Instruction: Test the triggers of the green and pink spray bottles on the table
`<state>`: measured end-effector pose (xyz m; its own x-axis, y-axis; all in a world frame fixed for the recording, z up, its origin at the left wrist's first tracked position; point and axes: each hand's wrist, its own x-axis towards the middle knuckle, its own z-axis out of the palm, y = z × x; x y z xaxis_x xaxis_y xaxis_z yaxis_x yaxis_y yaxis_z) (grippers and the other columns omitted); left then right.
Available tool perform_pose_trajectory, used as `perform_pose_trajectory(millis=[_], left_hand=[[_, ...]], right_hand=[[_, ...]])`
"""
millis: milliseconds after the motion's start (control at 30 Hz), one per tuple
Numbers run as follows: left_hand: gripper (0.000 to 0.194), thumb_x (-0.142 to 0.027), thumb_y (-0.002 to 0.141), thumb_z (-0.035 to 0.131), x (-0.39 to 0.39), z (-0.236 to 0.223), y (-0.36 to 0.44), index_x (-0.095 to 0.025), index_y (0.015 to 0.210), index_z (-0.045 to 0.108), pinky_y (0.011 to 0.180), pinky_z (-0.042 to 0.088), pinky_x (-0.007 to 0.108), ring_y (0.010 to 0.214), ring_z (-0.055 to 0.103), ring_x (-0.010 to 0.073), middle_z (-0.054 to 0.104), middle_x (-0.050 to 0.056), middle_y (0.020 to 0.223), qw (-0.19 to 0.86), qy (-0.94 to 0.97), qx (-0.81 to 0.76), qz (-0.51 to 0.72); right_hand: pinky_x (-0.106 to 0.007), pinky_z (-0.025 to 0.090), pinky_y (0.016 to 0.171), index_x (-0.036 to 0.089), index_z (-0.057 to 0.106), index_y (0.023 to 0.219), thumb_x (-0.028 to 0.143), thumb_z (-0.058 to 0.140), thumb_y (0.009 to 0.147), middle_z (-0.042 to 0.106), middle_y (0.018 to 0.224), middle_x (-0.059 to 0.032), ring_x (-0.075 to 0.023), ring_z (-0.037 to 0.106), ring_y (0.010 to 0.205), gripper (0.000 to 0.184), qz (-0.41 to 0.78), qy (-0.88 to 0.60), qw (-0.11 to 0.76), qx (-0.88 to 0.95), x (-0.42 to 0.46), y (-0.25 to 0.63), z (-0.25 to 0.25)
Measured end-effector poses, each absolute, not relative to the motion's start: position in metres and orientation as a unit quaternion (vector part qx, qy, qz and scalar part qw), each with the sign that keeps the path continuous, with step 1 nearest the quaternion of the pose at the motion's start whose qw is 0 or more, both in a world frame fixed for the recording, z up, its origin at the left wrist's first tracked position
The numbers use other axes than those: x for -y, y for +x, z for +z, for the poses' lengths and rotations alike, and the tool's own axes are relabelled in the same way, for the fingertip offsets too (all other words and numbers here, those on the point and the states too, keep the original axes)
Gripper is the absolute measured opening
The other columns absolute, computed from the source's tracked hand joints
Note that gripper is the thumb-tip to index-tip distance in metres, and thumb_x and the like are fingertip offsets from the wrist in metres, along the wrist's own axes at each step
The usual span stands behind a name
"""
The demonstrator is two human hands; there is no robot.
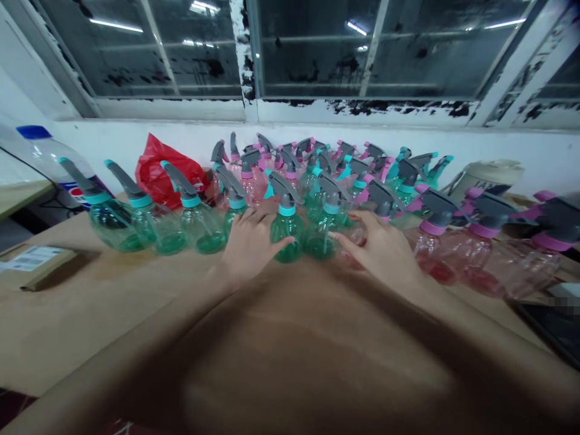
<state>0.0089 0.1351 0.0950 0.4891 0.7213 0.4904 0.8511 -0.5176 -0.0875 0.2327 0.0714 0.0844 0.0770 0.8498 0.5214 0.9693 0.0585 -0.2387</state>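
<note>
My left hand [251, 244] curls round the left side of a green spray bottle [288, 241] with a turquoise collar and grey trigger head, its thumb across the front. Its farther fingers are partly hidden. Close to the right of that bottle stands another green spray bottle [319, 241]. My right hand [378, 244] wraps round a pink spray bottle [353, 244], which it partly covers; the thumb tip reaches the green bottle's right side. More green spray bottles [208, 232] line up on the left, and pink ones [437, 251] on the right.
Behind this row, several more pink and green spray bottles [254, 187] crowd against the wall. A red plastic bag [167, 172] and a large blue-capped bottle [57, 160] stand at the back left. A labelled cardboard piece [45, 266] lies left, a dark flat object [550, 326] right, on the brown table [149, 296].
</note>
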Motion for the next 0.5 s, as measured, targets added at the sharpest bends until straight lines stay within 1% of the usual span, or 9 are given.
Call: perform_pose_trajectory(millis=[100,267,400,500], left_hand=[[0.049,-0.049,0.085,0.062,-0.137,0.094,0.017,-0.015,0.12,0.057,0.093,0.036,0.044,0.115,0.051,0.033,0.063,0.014,0.118,0.15,-0.851,0.459,-0.205],[0.046,-0.048,0.087,0.061,-0.136,0.096,0.022,-0.014,0.118,0.058,0.095,0.034,0.045,0.116,0.048,0.0339,0.06,0.014,0.121,0.142,-0.855,0.455,-0.203],[0.047,-0.05,0.086,0.06,-0.134,0.104,0.017,-0.016,0.117,0.057,0.095,0.034,0.045,0.116,0.045,0.0358,0.059,0.014,0.119,0.172,-0.845,0.475,-0.175],[0.049,-0.051,0.085,0.061,-0.133,0.111,0.015,-0.013,0.116,0.057,0.093,0.035,0.045,0.113,0.045,0.036,0.058,0.016,0.115,0.197,-0.835,0.492,-0.151]], right_hand=[[-0.043,0.049,0.063,0.015,0.054,0.121,0.056,0.049,0.085,0.071,0.1,-0.0142,-0.0358,0.069,0.081,0.055,-0.122,-0.695,0.256,0.661,-0.07,0.239,0.083],[-0.043,0.048,0.06,0.014,0.052,0.125,0.06,0.046,0.085,0.073,0.091,-0.0147,-0.0374,0.069,0.076,0.061,-0.121,-0.719,0.218,0.649,-0.071,0.246,0.088],[-0.044,0.049,0.067,0.011,0.051,0.127,0.058,0.049,0.084,0.072,0.097,-0.0167,-0.0385,0.067,0.086,0.063,-0.091,-0.716,0.231,0.652,-0.075,0.243,0.104],[-0.043,0.048,0.068,0.008,0.051,0.127,0.059,0.049,0.083,0.072,0.09,-0.0172,-0.0372,0.066,0.089,0.067,-0.054,-0.713,0.254,0.652,-0.082,0.237,0.115]])
